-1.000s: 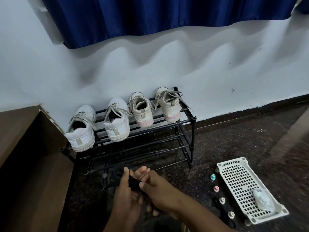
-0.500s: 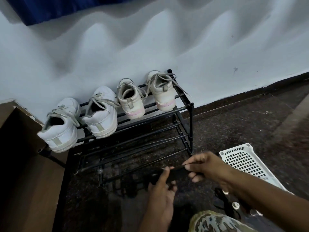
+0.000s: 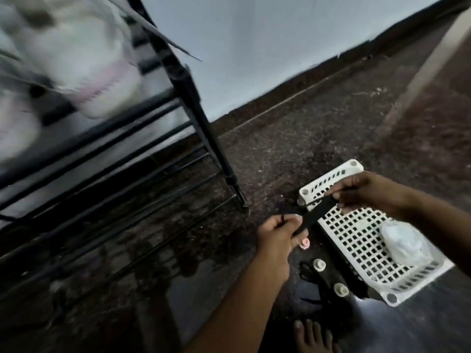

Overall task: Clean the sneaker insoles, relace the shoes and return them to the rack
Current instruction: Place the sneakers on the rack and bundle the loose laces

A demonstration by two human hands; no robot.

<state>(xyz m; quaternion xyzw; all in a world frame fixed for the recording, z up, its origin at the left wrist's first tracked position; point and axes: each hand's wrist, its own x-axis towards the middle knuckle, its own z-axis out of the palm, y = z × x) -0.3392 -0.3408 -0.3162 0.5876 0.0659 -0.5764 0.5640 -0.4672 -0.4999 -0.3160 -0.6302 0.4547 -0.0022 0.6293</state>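
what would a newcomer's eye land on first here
At lower right, the left hand and right hand pinch a black strip stretched between them over a white perforated tray. A crumpled plastic bag lies in the tray. At upper left, a blurred white sneaker sits on the black rack.

The right hand (image 3: 367,193) has carried the black strip (image 3: 317,214) over the basket (image 3: 353,163).

1. The scene is dim; the pale wall (image 3: 254,47) above the white basket (image 3: 356,240) is the brightest area.
2. Up-left of the basket, the sneaker (image 3: 76,59) and rack (image 3: 193,103) smear with motion blur.
3. Left of the basket, the dark floor (image 3: 178,289) carries a soft sheen.
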